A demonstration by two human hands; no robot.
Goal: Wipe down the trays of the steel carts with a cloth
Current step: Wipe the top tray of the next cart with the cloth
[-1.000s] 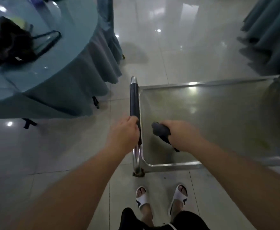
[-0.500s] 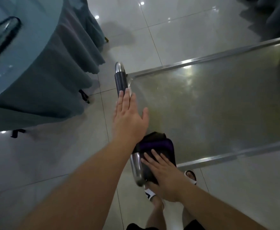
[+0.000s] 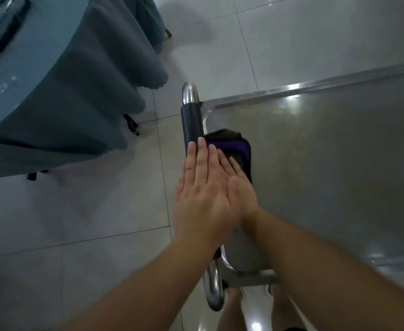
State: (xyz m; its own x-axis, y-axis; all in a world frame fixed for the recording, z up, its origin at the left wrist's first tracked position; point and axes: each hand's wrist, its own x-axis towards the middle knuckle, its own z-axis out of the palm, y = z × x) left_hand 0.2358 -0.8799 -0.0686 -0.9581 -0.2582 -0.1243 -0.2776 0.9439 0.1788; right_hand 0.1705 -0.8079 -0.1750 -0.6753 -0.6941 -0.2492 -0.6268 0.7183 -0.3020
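No readable text, labels, brands, numbers or signs anywhere in view.

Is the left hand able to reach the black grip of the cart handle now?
Probably yes. The left hand lies flat, fingertips already over the black grip, with nothing between them; the right hand presses the cloth beside it.
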